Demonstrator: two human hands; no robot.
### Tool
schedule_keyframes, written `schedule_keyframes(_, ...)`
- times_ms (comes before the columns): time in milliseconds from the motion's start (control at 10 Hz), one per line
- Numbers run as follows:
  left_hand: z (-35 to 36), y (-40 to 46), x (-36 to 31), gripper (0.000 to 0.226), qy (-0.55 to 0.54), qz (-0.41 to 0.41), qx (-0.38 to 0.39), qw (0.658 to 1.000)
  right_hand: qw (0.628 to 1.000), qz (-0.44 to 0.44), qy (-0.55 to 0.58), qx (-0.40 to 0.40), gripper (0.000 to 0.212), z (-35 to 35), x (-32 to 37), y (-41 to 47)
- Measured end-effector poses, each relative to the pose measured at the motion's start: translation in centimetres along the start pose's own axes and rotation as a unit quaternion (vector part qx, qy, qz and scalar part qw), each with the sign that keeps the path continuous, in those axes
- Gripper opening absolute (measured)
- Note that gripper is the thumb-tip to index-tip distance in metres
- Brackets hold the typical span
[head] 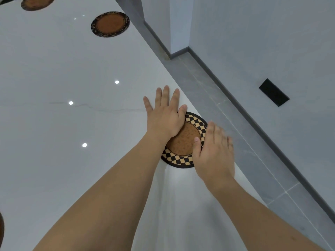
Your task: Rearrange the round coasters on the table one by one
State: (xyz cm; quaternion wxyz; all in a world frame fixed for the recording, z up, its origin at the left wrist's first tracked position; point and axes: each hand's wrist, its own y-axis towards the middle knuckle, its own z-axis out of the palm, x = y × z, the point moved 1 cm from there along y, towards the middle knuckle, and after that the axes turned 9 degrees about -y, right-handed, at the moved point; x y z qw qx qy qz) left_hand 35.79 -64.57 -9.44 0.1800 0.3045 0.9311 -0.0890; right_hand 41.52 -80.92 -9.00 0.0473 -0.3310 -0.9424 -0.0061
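Two flat hands: left hand [164,117], right hand [213,153] over checkered coaster [183,142].

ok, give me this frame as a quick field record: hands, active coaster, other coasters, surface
left hand: left hand, fingers straight, flat over the coaster's left part
right hand: right hand, fingers straight, over its right rim
active coaster: checkered coaster, flat, close to the table's right edge
other coasters: dark-rimmed coaster farther back; another coaster cut off at the top edge
surface: white table
lifted: cannot tell
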Motion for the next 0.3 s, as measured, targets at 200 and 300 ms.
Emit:
schedule_keyframes(200, -3.2, -1.6, 1.6, 0.06, -0.092, -0.017, -0.047, 0.994, 0.997, -0.029, 0.06, -0.027, 0.061, -1.4, -0.3, -0.6)
schedule_keyframes(300, -5.2, -4.5, 4.2, 0.061, -0.071, -0.027, -0.083, 0.994, 0.992, -0.09, 0.068, -0.057, 0.062, -3.2, 0.8, -0.8)
